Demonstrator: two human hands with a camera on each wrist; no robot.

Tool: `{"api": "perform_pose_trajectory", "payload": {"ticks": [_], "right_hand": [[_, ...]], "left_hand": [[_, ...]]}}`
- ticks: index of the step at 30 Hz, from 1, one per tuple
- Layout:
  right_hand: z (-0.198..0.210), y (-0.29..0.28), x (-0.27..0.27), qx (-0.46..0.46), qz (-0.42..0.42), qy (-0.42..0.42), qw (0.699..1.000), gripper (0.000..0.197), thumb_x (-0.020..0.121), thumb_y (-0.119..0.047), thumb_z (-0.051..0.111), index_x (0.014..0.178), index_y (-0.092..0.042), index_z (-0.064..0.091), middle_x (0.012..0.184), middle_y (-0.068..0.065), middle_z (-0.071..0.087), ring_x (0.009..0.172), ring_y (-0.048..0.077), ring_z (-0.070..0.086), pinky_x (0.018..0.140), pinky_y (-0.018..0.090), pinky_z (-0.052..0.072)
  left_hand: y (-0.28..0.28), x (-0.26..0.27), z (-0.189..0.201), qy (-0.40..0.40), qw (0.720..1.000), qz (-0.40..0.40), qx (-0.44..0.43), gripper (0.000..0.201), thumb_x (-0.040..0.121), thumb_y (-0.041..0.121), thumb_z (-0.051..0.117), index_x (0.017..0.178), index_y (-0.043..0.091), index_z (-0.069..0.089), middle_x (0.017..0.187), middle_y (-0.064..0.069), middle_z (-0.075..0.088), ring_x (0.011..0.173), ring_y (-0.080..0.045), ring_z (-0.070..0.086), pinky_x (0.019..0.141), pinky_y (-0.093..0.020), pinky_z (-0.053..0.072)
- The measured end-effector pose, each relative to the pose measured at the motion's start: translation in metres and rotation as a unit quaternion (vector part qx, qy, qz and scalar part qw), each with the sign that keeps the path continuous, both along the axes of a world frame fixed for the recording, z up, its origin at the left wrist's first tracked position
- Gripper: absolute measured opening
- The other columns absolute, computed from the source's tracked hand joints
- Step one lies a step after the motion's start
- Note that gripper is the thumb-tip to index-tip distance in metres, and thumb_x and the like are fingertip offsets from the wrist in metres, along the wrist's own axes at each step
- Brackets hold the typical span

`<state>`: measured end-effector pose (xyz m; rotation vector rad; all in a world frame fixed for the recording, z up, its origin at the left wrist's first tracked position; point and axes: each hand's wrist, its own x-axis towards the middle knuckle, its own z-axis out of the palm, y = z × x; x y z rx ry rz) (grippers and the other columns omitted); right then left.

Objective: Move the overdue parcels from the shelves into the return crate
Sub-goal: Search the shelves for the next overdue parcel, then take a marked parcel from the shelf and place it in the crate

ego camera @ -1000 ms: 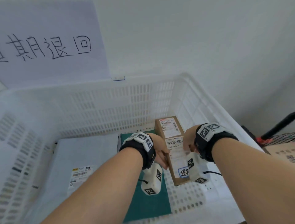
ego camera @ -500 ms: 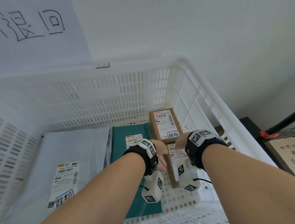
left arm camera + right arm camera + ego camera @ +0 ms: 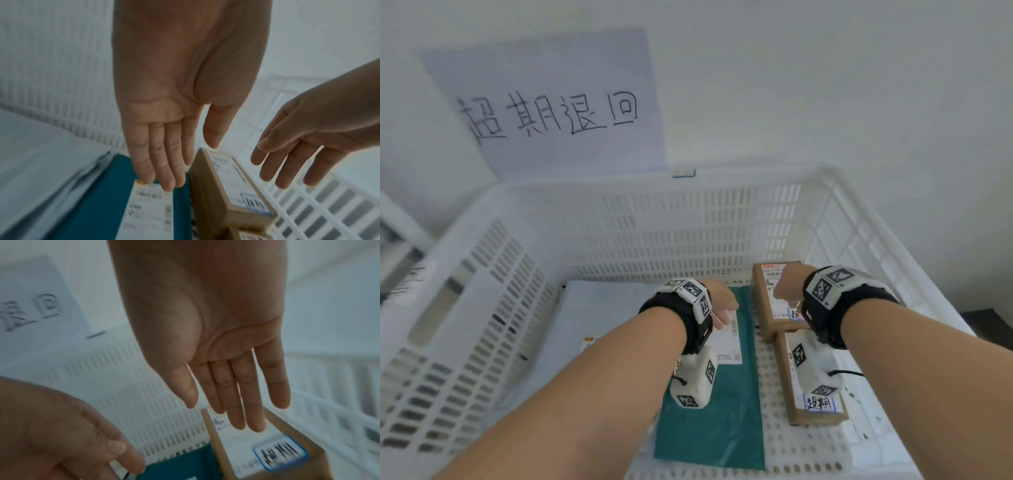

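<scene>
The white return crate (image 3: pixel 619 186) holds a grey mailer (image 3: pixel 599 308), a green mailer (image 3: pixel 715 421) and two brown cardboard boxes. The far box (image 3: pixel 767 298) lies at the back right, and the near box (image 3: pixel 818 404) lies in line in front of it, showing a blue-framed label. My left hand (image 3: pixel 719 305) hovers over the green mailer with straight fingers and holds nothing. My right hand (image 3: pixel 787 287) hangs over the far box (image 3: pixel 257 456), also empty. In the wrist views the left hand (image 3: pixel 186 152) and the right hand (image 3: pixel 224 402) show flat palms.
A paper sign (image 3: pixel 551 113) with handwritten characters hangs on the wall behind the crate. A pale frame (image 3: pixel 397 240) shows at the left edge. A dark surface (image 3: pixel 989 325) lies beyond the crate's right wall.
Both hands have let go of the near brown box, which now lies on the crate floor, and they have lifted with fingers straightened. The head view has swung left and upward.
</scene>
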<state>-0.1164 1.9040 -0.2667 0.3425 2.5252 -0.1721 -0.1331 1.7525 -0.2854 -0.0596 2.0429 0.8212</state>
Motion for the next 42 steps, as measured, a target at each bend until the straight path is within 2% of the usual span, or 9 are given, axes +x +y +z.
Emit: {"api": "perform_pose_trajectory", "payload": {"ticks": [5,10,14,18,22,25,33,37,42], "right_hand": [[0.051,-0.037,-0.004,-0.050,-0.002,0.070,0.996,0.029,0.096,-0.019,0.049,0.069,-0.009,0.050,0.087,0.010,0.066,0.091,0.026,0.069,0.070,0.028,0.048],[0.103,-0.090,0.014,-0.056,0.031,0.101,0.993,0.028,0.097,-0.018,0.051,0.071,-0.008,0.050,0.102,0.013,0.068,0.094,0.026,0.067,0.079,0.030,0.050],[0.128,-0.135,0.036,-0.094,0.035,0.122,0.987,0.021,0.096,-0.023,0.057,0.083,-0.006,0.059,0.109,0.010,0.072,0.099,0.026,0.070,0.095,0.040,0.053],[0.149,-0.185,0.066,-0.107,0.054,0.150,0.981,0.021,0.094,-0.024,0.058,0.083,-0.007,0.061,0.103,0.010,0.075,0.094,0.024,0.072,0.090,0.039,0.055],[0.164,-0.235,0.110,-0.113,0.086,0.169,0.975,0.022,0.094,-0.022,0.056,0.103,-0.003,0.065,0.102,0.008,0.074,0.095,0.023,0.071,0.065,0.029,0.052],[0.165,-0.271,0.141,-0.109,0.117,0.184,0.970,0.025,0.094,-0.020,0.053,0.103,-0.002,0.067,0.099,0.007,0.074,0.091,0.020,0.072,0.056,0.024,0.050],[0.123,-0.379,0.219,-0.126,0.219,0.255,0.933,0.023,0.090,-0.016,0.049,0.095,-0.003,0.068,0.093,0.009,0.072,0.088,0.027,0.069,0.083,0.039,0.058],[0.071,-0.443,0.262,-0.103,0.281,0.238,0.924,0.018,0.088,-0.014,0.043,0.079,-0.010,0.059,0.093,0.010,0.066,0.084,0.027,0.062,0.078,0.036,0.054],[0.005,-0.506,0.308,-0.071,0.332,0.202,0.919,0.022,0.091,-0.016,0.047,0.099,-0.015,0.067,0.098,0.004,0.069,0.088,0.025,0.066,0.078,0.034,0.056]], "left_hand": [[-0.035,0.002,0.072,0.118,0.993,-0.003,-0.025,0.038,0.103,0.017,0.044,0.135,-0.003,0.048,0.135,-0.016,0.058,0.092,-0.019,0.059,0.058,-0.021,0.043],[-0.078,0.026,0.131,0.187,0.981,0.009,-0.042,0.040,0.102,0.018,0.047,0.137,-0.001,0.046,0.133,-0.016,0.059,0.098,-0.021,0.057,0.064,-0.026,0.046],[-0.126,0.053,0.159,0.233,0.970,0.035,-0.056,0.038,0.100,0.021,0.050,0.133,0.002,0.051,0.126,-0.011,0.065,0.109,-0.023,0.064,0.087,-0.034,0.051],[-0.173,0.091,0.178,0.274,0.958,0.057,-0.054,0.035,0.099,0.021,0.053,0.128,0.001,0.056,0.124,-0.012,0.066,0.104,-0.023,0.064,0.076,-0.030,0.049],[-0.215,0.133,0.187,0.296,0.951,0.074,-0.054,0.034,0.098,0.020,0.054,0.126,0.002,0.057,0.124,-0.010,0.065,0.093,-0.020,0.060,0.054,-0.023,0.044],[-0.253,0.165,0.183,0.320,0.939,0.116,-0.049,0.030,0.096,0.018,0.054,0.120,0.001,0.060,0.117,-0.009,0.068,0.087,-0.021,0.062,0.050,-0.022,0.043],[-0.363,0.255,0.135,0.382,0.898,0.199,-0.084,0.020,0.088,0.011,0.055,0.092,0.002,0.071,0.085,-0.009,0.075,0.076,-0.023,0.071,0.063,-0.029,0.054],[-0.414,0.308,0.082,0.405,0.871,0.236,-0.143,0.022,0.089,0.018,0.052,0.094,0.010,0.072,0.092,-0.006,0.071,0.084,-0.026,0.066,0.074,-0.032,0.053],[-0.477,0.375,0.019,0.346,0.876,0.273,-0.198,0.021,0.089,0.018,0.051,0.098,0.011,0.069,0.099,-0.008,0.070,0.090,-0.029,0.064,0.071,-0.032,0.045]]}}
